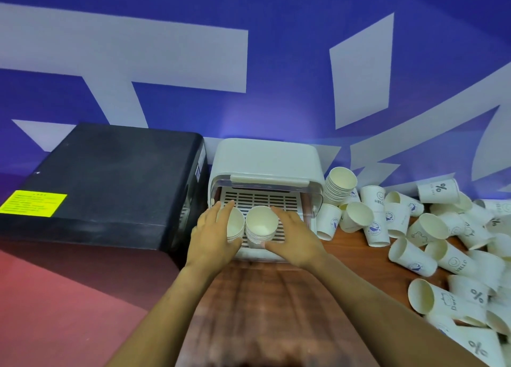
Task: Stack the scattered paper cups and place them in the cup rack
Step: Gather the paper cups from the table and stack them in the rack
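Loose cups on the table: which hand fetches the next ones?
Right, probably. The loose paper cups all lie right of the cup rack, on the right hand's side. The left hand would have to cross over.

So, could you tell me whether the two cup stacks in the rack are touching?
Cannot tell: the head view shows left stack and right stack rims meeting, maybe overlapping.

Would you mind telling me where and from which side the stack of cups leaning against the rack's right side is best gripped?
Grip the stack of cups around its nested rims, coming from the right and above. It tilts with the open mouth up and toward the camera, its left side rests against the cup rack, and loose cups crowd its base, so only the upper right is free.
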